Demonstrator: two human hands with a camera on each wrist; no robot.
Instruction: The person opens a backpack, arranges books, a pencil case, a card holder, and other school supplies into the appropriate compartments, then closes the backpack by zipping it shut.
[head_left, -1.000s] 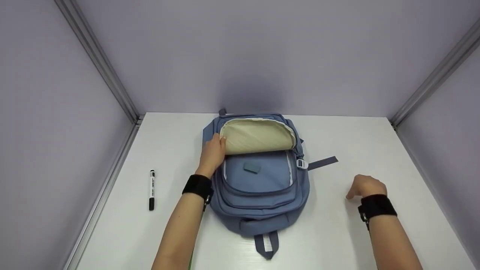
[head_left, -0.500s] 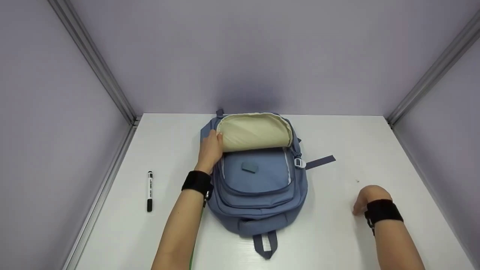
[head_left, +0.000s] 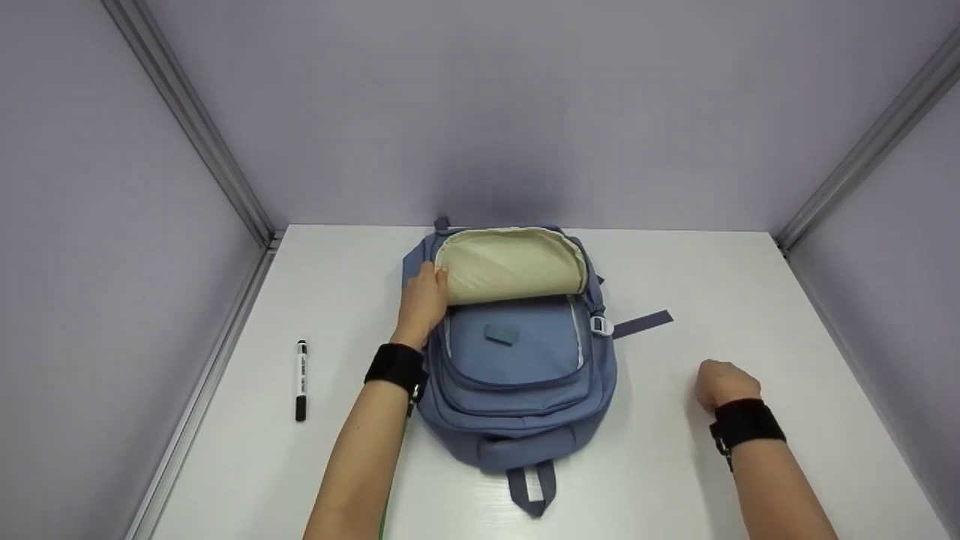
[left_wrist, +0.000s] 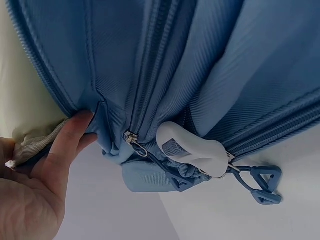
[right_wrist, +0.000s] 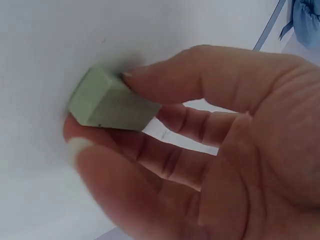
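Observation:
A blue backpack (head_left: 525,405) lies on the white table with its front pocket open and the cream-lined flap (head_left: 514,266) folded back. My left hand (head_left: 424,300) pinches the left edge of that flap; in the left wrist view its thumb and fingers hold the cloth beside a zipper (left_wrist: 131,137). Out to the right of the backpack, low over the table, is my right hand (head_left: 727,382). It grips a small pale green eraser (right_wrist: 117,102) between thumb and fingers, seen in the right wrist view but hidden under the hand in the head view.
A white marker (head_left: 301,381) with a black cap lies left of the backpack. A dark strap (head_left: 643,324) sticks out to the right, and a carry loop (head_left: 532,491) points toward me. A white charm (left_wrist: 192,150) hangs by the zippers. Grey panels enclose the table.
My right hand drew back toward me, then moved forward and left again. The pocket flap has tipped slightly farther back, with the left hand still on its edge.

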